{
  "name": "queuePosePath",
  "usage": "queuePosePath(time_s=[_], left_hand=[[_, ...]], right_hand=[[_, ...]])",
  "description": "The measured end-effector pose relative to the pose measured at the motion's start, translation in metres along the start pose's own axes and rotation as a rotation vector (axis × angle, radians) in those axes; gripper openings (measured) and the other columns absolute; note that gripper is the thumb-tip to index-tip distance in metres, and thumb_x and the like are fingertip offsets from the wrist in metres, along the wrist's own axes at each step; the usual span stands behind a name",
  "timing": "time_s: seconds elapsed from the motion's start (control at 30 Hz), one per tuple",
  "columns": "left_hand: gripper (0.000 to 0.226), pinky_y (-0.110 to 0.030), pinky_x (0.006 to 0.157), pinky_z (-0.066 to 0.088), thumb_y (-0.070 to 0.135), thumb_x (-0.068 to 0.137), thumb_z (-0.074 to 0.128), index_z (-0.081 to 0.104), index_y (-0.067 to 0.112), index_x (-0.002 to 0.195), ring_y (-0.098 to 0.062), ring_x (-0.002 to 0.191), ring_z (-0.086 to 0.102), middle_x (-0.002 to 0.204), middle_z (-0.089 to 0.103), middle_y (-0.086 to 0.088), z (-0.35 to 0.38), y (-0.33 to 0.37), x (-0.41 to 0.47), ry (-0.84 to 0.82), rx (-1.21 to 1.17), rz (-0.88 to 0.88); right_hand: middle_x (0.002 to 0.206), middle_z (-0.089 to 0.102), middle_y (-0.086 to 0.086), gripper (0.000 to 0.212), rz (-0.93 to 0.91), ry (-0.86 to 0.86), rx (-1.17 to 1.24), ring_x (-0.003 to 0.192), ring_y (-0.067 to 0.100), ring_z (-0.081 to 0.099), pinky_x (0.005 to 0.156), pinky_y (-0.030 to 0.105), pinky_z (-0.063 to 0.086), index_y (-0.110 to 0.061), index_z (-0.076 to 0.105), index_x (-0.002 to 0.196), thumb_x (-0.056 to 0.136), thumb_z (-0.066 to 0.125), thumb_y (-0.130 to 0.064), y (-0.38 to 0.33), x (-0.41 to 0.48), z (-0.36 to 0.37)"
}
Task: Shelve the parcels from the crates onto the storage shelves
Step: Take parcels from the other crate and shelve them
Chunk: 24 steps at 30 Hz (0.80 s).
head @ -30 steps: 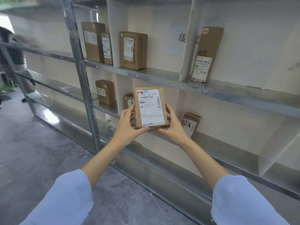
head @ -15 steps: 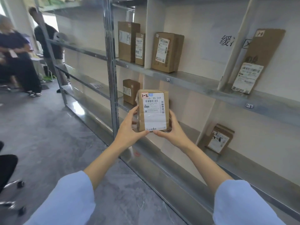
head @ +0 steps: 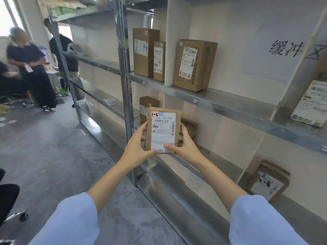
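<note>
A small brown cardboard parcel [head: 163, 129] with a white shipping label and a red-edged "1-2" sticker is held upright in front of the metal storage shelves [head: 221, 101]. My left hand [head: 137, 146] grips its left edge and bottom corner. My right hand [head: 184, 145] grips its right edge, thumb on the label. The parcel hangs below the shelf edge tagged "1-2" [head: 195, 101]. On that shelf stands a larger box [head: 194, 65] also marked "1-2".
Two tall boxes [head: 146, 52] stand left of a white divider [head: 177, 41]. More parcels sit on the lower shelf [head: 147, 106] and at lower right [head: 269, 181]. A steel upright [head: 124, 76] stands close on the left. People [head: 31, 68] stand far left on the grey floor.
The view has swung left and closer to the shelves; the parcel stays in both hands and now sits under the "1-2" bay. The people at the left have come into view.
</note>
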<state>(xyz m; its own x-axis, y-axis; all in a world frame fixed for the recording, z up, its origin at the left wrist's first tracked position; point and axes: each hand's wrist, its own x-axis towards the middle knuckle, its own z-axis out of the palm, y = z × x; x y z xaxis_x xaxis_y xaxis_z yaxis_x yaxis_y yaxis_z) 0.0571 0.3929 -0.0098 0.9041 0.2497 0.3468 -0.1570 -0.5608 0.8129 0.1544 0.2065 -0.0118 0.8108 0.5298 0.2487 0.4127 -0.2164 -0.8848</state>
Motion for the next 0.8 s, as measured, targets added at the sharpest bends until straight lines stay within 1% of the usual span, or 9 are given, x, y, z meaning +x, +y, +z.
queuePosePath(time_s=[0.07, 0.1, 0.23, 0.33, 0.37, 0.53, 0.63, 0.7, 0.8], left_hand=[[0.106, -0.044, 0.102, 0.048, 0.059, 0.057, 0.073, 0.025, 0.040, 0.149, 0.000, 0.120, 0.049, 0.140, 0.046, 0.016, 0.002, -0.006, 0.017, 0.002, -0.001, -0.013], [0.105, -0.044, 0.102, 0.048, 0.059, 0.057, 0.073, 0.026, 0.041, 0.149, -0.001, 0.120, 0.050, 0.141, 0.046, 0.016, 0.003, -0.010, 0.024, 0.004, 0.000, -0.020], [0.103, -0.047, 0.099, 0.050, 0.055, 0.058, 0.074, 0.026, 0.045, 0.147, -0.006, 0.118, 0.053, 0.140, 0.046, 0.016, 0.003, -0.029, 0.047, -0.015, 0.007, -0.048], [0.104, -0.044, 0.100, 0.049, 0.054, 0.057, 0.074, 0.025, 0.043, 0.148, -0.006, 0.120, 0.051, 0.140, 0.047, 0.015, -0.001, -0.039, 0.061, -0.021, 0.040, -0.066], [0.104, -0.043, 0.101, 0.048, 0.053, 0.057, 0.073, 0.025, 0.042, 0.149, -0.005, 0.122, 0.050, 0.140, 0.047, 0.015, -0.002, -0.042, 0.066, -0.019, 0.046, -0.067], [0.100, -0.042, 0.100, 0.049, 0.045, 0.062, 0.076, 0.026, 0.041, 0.149, -0.007, 0.118, 0.051, 0.139, 0.047, 0.015, -0.009, -0.061, 0.094, -0.005, 0.059, -0.068], [0.093, -0.045, 0.099, 0.049, 0.044, 0.064, 0.075, 0.029, 0.047, 0.144, -0.011, 0.117, 0.054, 0.139, 0.048, 0.016, -0.013, -0.070, 0.116, -0.017, 0.050, -0.057], [0.090, -0.046, 0.100, 0.048, 0.042, 0.065, 0.073, 0.030, 0.045, 0.144, -0.010, 0.116, 0.055, 0.140, 0.049, 0.014, -0.014, -0.075, 0.134, -0.029, 0.045, -0.043], [0.081, -0.048, 0.104, 0.045, 0.047, 0.066, 0.071, 0.030, 0.061, 0.135, -0.009, 0.122, 0.052, 0.135, 0.051, 0.021, -0.020, -0.082, 0.161, -0.045, 0.030, 0.005]], right_hand=[[0.136, 0.050, -0.027, 0.095, 0.025, -0.014, 0.005, 0.127, -0.005, 0.049, 0.103, 0.034, 0.049, -0.039, 0.023, 0.147, 0.076, 0.084, -0.025, 0.005, 0.020, -0.001], [0.141, 0.049, -0.021, 0.097, 0.033, -0.023, 0.014, 0.131, 0.003, 0.048, 0.104, 0.037, 0.048, -0.035, 0.021, 0.151, 0.077, 0.084, -0.027, 0.006, 0.028, 0.000], [0.153, 0.039, -0.005, 0.100, 0.058, -0.041, 0.044, 0.137, 0.014, 0.042, 0.107, 0.031, 0.044, -0.021, 0.013, 0.155, 0.082, 0.081, -0.021, 0.018, 0.055, 0.008], [0.154, 0.039, -0.003, 0.098, 0.078, -0.049, 0.043, 0.133, 0.009, 0.041, 0.079, 0.003, 0.045, -0.018, 0.012, 0.156, 0.083, 0.079, -0.016, 0.027, 0.072, 0.013], [0.153, 0.039, -0.002, 0.098, 0.082, -0.054, 0.046, 0.131, 0.008, 0.041, 0.073, -0.001, 0.043, -0.018, 0.012, 0.156, 0.084, 0.078, -0.015, 0.029, 0.079, 0.014], [0.153, 0.042, -0.004, 0.098, 0.086, -0.056, 0.045, 0.130, 0.008, 0.045, 0.075, 0.005, 0.048, -0.022, 0.013, 0.155, 0.083, 0.079, -0.020, 0.037, 0.110, 0.021], [0.153, 0.042, -0.002, 0.097, 0.107, -0.034, 0.035, 0.126, 0.006, 0.042, 0.069, -0.003, 0.042, -0.021, 0.012, 0.156, 0.085, 0.078, -0.019, 0.038, 0.128, 0.022], [0.154, 0.041, -0.001, 0.097, 0.111, -0.001, 0.032, 0.131, 0.010, 0.041, 0.067, -0.006, 0.039, -0.020, 0.011, 0.156, 0.085, 0.077, -0.018, 0.039, 0.140, 0.022], [0.153, 0.042, -0.002, 0.097, 0.102, 0.063, 0.004, 0.135, 0.015, 0.044, 0.075, -0.001, 0.042, -0.022, 0.013, 0.156, 0.084, 0.078, -0.020, 0.040, 0.160, 0.022]])
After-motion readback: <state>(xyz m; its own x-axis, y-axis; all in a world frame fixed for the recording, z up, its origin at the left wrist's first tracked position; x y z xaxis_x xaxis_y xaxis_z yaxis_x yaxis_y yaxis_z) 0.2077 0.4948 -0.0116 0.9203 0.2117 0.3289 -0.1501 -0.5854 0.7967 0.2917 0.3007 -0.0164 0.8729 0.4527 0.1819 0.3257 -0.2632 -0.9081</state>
